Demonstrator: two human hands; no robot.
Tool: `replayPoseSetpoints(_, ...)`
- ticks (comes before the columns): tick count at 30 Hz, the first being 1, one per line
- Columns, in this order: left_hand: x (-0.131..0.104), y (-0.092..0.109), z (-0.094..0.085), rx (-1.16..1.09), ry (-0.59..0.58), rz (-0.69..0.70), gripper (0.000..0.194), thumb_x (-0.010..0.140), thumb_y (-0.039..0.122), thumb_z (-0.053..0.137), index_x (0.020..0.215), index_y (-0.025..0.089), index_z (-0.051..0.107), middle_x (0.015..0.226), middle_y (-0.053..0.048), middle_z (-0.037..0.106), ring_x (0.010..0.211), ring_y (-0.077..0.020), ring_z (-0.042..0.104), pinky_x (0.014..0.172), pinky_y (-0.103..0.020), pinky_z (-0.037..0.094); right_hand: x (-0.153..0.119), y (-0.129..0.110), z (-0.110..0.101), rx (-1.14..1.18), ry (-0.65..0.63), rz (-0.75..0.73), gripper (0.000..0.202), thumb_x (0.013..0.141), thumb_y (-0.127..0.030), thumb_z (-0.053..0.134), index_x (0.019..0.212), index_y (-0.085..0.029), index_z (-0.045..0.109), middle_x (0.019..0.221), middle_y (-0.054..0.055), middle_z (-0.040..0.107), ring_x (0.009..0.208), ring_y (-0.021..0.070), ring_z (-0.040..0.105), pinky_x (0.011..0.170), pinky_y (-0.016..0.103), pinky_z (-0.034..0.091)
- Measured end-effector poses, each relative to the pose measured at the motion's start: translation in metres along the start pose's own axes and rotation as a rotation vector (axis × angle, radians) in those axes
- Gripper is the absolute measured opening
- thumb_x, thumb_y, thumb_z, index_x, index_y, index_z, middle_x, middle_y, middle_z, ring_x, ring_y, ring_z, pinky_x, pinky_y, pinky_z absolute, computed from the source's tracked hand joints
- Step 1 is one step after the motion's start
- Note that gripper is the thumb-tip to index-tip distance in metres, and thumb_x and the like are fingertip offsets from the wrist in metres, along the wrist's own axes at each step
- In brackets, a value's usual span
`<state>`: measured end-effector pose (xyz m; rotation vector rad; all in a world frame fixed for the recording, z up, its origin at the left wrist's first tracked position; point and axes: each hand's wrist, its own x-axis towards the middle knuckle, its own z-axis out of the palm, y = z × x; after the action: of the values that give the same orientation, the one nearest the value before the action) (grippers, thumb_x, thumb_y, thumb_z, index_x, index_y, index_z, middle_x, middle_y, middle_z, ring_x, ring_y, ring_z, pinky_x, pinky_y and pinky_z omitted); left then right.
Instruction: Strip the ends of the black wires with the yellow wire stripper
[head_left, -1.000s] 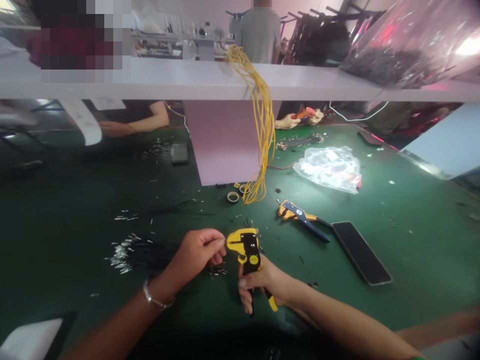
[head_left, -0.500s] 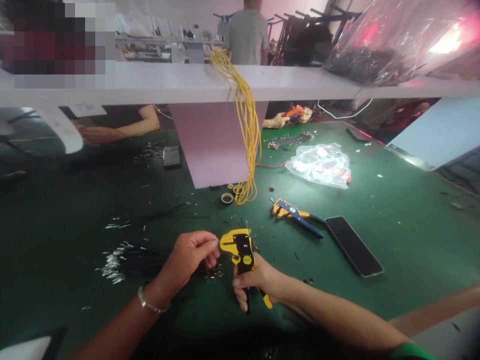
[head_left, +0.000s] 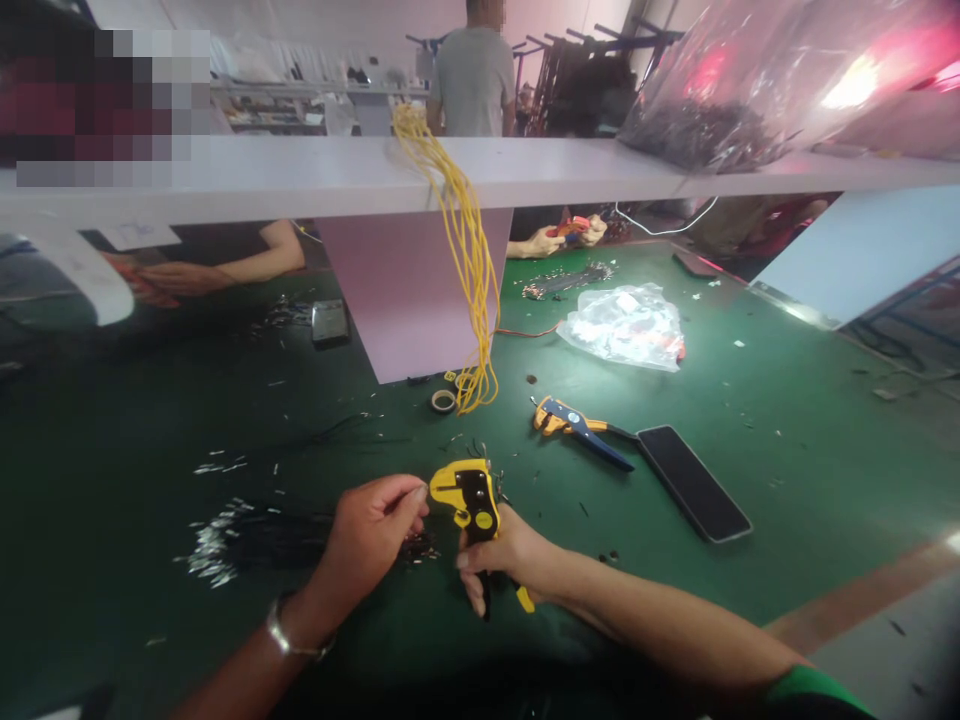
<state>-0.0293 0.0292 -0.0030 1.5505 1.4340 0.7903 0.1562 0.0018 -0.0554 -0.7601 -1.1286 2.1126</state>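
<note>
My right hand [head_left: 506, 550] is wrapped round the handles of a yellow and black wire stripper [head_left: 469, 490], its nose pointing left. Right at that nose, my left hand [head_left: 379, 520] is closed in a pinch; whatever is between thumb and finger is too small to make out. Under and left of this hand lies a bundle of thin black wires [head_left: 277, 540] with shiny ends fanned out at the left. A few short dark wire pieces [head_left: 501, 485] show just behind the stripper's head.
On the green table [head_left: 675, 630] lie a second stripper [head_left: 581, 430] in blue and orange, a phone [head_left: 694, 485], a clear plastic bag [head_left: 626, 325] and a tape roll [head_left: 443, 401]. Yellow wires [head_left: 469, 260] hang from the white shelf [head_left: 285, 190]. Co-workers' hands [head_left: 559, 238] work beyond.
The whole view has shifted, so most things appear slightly further left. My left fingers look more curled at the stripper's nose. My right hand keeps its grip on the handles.
</note>
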Motion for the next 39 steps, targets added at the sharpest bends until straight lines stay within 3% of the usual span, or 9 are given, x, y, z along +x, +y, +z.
replayPoseSetpoints(8,0.012,-0.007,-0.008,-0.244,-0.168,-0.080,0.021,0.076,0.032,0.061,0.065,0.015,0.065,0.056,-0.002,0.063,0.048,-0.0120,0.056,0.050,-0.024,0.046,-0.001,-0.005,0.003,0.008,-0.002,0.006,0.019,0.066,-0.021,0.065,0.052,-0.013,0.057,0.041,-0.002,0.056,0.036,0.0100,0.051,0.044,0.021,0.038)
replayPoseSetpoints(18,0.006,0.004,-0.008,-0.121,-0.112,-0.069,0.020,0.075,0.031,0.060,0.066,0.015,0.065,0.057,-0.002,0.064,0.051,-0.0125,0.056,0.052,-0.025,0.046,-0.001,0.001,0.000,-0.063,0.029,0.015,0.020,0.068,-0.019,0.062,0.050,-0.014,0.055,0.042,-0.002,0.056,0.037,0.0098,0.051,0.046,0.022,0.042)
replayPoseSetpoints(24,0.013,-0.002,-0.008,-0.377,-0.208,-0.149,0.020,0.072,0.031,0.064,0.061,0.013,0.064,0.054,-0.002,0.062,0.044,-0.0115,0.054,0.047,-0.025,0.044,-0.001,-0.003,0.001,-0.279,0.078,0.026,0.024,0.069,-0.019,0.057,0.046,-0.016,0.054,0.040,-0.003,0.054,0.040,0.0087,0.047,0.050,0.021,0.041)
replayPoseSetpoints(28,0.014,-0.005,-0.007,-0.430,-0.223,-0.169,0.019,0.072,0.029,0.065,0.063,0.013,0.065,0.053,-0.002,0.062,0.043,-0.0111,0.053,0.046,-0.024,0.043,0.000,-0.003,0.000,-0.349,0.132,0.038,0.023,0.068,-0.020,0.055,0.046,-0.017,0.053,0.038,-0.004,0.053,0.040,0.0087,0.045,0.052,0.022,0.042)
replayPoseSetpoints(32,0.012,-0.001,-0.006,-0.395,-0.206,-0.157,0.020,0.072,0.030,0.064,0.062,0.013,0.064,0.053,-0.002,0.062,0.044,-0.0112,0.053,0.047,-0.025,0.044,-0.001,-0.004,0.000,-0.350,0.122,0.035,0.024,0.068,-0.023,0.056,0.045,-0.017,0.053,0.039,-0.003,0.053,0.041,0.0096,0.046,0.053,0.023,0.042)
replayPoseSetpoints(39,0.005,0.004,-0.005,-0.078,-0.060,-0.061,0.019,0.075,0.032,0.060,0.066,0.015,0.066,0.057,-0.001,0.063,0.050,-0.0124,0.056,0.052,-0.024,0.046,-0.001,-0.004,-0.001,-0.328,0.118,0.021,0.025,0.068,-0.022,0.056,0.044,-0.017,0.053,0.039,-0.003,0.054,0.041,0.0098,0.047,0.053,0.023,0.043)
